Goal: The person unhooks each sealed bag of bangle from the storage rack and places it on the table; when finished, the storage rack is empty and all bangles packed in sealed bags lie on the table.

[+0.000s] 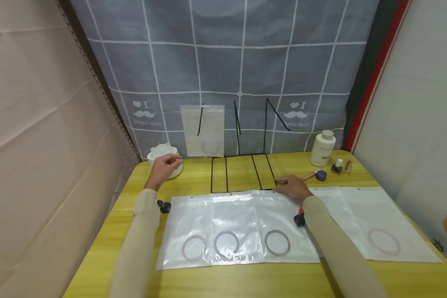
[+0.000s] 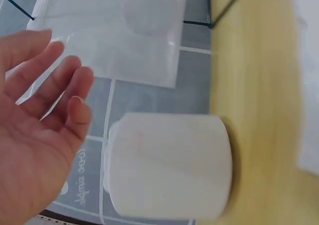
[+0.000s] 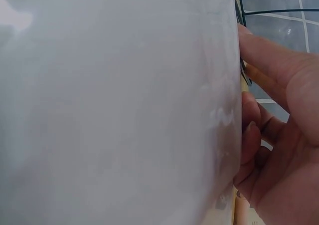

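Observation:
In the head view my left hand [image 1: 165, 167] is raised in front of a white scalloped cup [image 1: 160, 151]. Its fingers are loosely bent, and the left wrist view shows nothing in the palm. A clear zip bag [image 1: 193, 128] with a pale ring low inside hangs from a black hook beside it. My right hand [image 1: 292, 186] is at the top edge of the rightmost bag [image 1: 279, 211] in a row of three, each with a bangle-like ring. In the right wrist view the bent fingers [image 3: 250, 140] meet the bag's edge; I cannot tell whether they pinch it.
A black wire rack [image 1: 240, 171] with upright hooks [image 1: 265, 128] stands behind the row. Another ringed bag [image 1: 365, 223] lies to the right. At the back right are a white bottle [image 1: 323, 149], two small bottles [image 1: 336, 167], a purple-ended stick [image 1: 320, 175]. Cloth walls enclose the table [image 1: 253, 281].

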Action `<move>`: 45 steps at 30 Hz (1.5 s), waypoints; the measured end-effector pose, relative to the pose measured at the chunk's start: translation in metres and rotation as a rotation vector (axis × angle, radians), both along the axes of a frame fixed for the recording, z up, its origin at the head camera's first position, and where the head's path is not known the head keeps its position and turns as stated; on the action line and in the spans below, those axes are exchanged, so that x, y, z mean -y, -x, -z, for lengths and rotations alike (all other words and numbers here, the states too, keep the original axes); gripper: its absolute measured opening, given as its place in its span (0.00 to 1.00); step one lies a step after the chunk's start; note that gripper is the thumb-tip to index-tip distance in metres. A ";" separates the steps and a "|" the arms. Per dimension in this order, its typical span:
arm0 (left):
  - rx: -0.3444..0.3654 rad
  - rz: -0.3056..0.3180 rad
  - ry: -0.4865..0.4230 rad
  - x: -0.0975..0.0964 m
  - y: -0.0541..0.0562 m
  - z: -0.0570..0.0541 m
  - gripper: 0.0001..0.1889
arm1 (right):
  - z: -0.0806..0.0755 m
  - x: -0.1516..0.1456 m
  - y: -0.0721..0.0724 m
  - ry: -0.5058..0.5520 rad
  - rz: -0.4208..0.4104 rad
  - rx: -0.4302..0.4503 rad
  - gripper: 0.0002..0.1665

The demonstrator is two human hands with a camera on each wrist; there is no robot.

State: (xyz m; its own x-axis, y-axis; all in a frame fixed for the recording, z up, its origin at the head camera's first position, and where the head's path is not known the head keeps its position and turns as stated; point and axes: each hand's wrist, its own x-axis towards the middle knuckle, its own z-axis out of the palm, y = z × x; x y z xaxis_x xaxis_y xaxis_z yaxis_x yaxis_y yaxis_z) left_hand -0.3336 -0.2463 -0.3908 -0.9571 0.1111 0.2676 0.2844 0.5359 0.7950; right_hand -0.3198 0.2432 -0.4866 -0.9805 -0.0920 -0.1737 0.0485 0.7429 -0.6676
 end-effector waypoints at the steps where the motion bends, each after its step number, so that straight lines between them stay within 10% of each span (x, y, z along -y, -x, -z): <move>1: -0.025 -0.013 -0.030 -0.004 0.009 -0.006 0.16 | 0.000 0.000 0.000 0.006 0.007 0.005 0.39; 8: -0.036 -0.042 -0.192 -0.026 0.059 -0.029 0.22 | 0.000 0.003 0.001 0.011 0.015 -0.009 0.38; 14: 0.036 -0.020 -0.303 -0.036 0.077 -0.033 0.26 | 0.001 0.001 0.002 0.006 0.009 0.008 0.38; 26: 0.025 0.095 -0.397 -0.058 0.063 -0.047 0.27 | -0.004 0.000 0.001 0.018 0.025 0.032 0.38; 38: -0.131 -0.049 -0.483 -0.066 0.080 -0.038 0.27 | -0.004 0.001 0.001 0.033 0.020 0.018 0.37; 45: -0.167 -0.025 -0.470 -0.065 0.066 -0.037 0.27 | -0.004 -0.001 0.001 0.033 0.020 0.024 0.37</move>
